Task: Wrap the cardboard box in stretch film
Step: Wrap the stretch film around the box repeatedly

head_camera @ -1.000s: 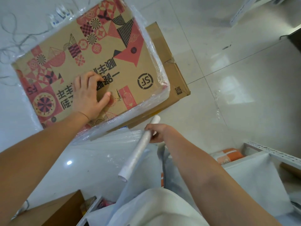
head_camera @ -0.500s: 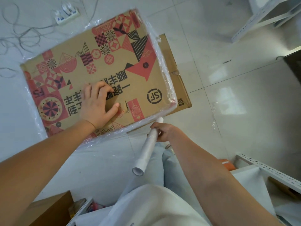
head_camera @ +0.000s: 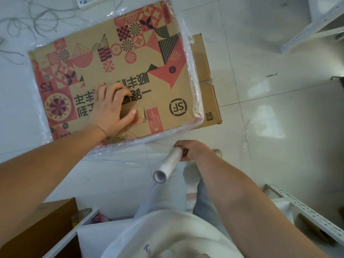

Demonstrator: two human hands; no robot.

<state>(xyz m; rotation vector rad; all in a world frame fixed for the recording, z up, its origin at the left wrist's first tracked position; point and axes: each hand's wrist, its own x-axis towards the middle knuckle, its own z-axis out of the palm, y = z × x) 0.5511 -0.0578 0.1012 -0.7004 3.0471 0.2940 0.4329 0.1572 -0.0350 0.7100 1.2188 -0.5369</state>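
Left hand (head_camera: 109,110) presses flat, fingers loosely bent, on the printed cardboard box (head_camera: 119,75), upper left of frame on the floor (head_camera: 279,108) (film already along its edges). Right hand (head_camera: 193,149), lower centre, has its grip closed round the stretch film roll (head_camera: 168,164). Risk: slack film bunches or tears if pulled unevenly.

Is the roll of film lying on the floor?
No, the right hand holds the roll up near the box.
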